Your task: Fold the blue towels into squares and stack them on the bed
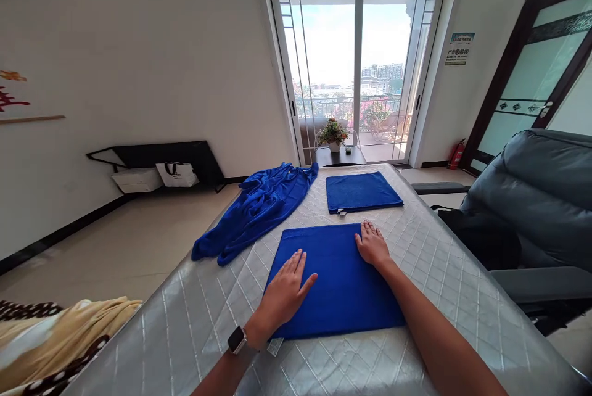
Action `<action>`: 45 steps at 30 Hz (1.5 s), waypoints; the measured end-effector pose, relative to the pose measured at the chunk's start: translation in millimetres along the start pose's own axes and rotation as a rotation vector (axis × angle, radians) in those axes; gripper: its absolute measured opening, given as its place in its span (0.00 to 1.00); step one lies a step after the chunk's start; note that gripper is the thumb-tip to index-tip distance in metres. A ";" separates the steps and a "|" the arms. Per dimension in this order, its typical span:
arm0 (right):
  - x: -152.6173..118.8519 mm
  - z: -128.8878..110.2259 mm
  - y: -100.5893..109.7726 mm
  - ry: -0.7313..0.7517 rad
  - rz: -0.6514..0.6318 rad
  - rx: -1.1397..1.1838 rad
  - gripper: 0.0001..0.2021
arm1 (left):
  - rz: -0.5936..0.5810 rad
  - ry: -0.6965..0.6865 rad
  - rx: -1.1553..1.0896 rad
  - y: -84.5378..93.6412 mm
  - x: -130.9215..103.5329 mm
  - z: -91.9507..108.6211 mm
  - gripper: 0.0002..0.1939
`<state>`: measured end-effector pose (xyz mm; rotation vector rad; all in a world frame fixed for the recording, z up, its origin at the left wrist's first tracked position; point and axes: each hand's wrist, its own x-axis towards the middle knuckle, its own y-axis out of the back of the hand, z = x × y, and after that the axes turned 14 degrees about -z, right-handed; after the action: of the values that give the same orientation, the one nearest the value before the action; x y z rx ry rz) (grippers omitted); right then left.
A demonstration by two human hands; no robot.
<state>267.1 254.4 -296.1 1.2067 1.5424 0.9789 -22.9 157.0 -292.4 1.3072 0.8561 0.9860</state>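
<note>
A blue cloth [342,285], folded into a flat rectangle, lies right in front of me, with a small white tag at its near left corner. My left hand [287,288] rests flat on its left part, fingers stretched out and thumb apart. Across its far right corner lies my right hand [372,243], also flat with the fingers extended. Just beyond is a second folded blue cloth [364,191] with a tag on its near edge. To the left a crumpled blue cloth [259,205] is spread loosely.
All the cloths lie on a silver quilted mattress [208,316]. A grey armchair [546,192] stands along the right, a tan blanket [78,334] at lower left. Past the far edge, a potted plant [333,134] sits on a small dark table [326,157] before glass doors.
</note>
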 end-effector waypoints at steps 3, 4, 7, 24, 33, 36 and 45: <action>-0.1 0.1 0.2 -0.002 0.005 0.004 0.33 | -0.031 -0.153 -0.043 10.9 50.5 45.2 0.36; -0.2 0.6 0.2 -0.001 0.007 0.000 0.33 | -0.033 -0.176 -0.055 12.3 69.8 60.7 0.35; -0.7 2.8 0.4 0.014 -0.006 -0.023 0.32 | -0.064 -0.208 -0.089 8.5 123.1 99.1 0.32; 1.2 1.7 0.8 0.007 -0.016 0.029 0.34 | -0.128 0.245 0.012 -5.7 99.2 -66.7 0.41; -1.3 1.4 3.5 -0.008 -0.032 -0.008 0.34 | -0.110 0.268 -0.004 -7.7 92.8 -67.0 0.42; -3.7 0.4 4.3 -0.005 -0.022 -0.040 0.33 | -0.092 0.266 -0.005 -7.1 92.0 -66.8 0.41; -20.2 -1.9 3.5 -0.013 -0.113 -0.086 0.35 | -0.086 0.257 -0.012 -6.5 90.1 -64.8 0.41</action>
<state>268.1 235.3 -288.6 1.0522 1.5257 0.9521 -49.6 264.5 -301.4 1.1386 1.0916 1.1032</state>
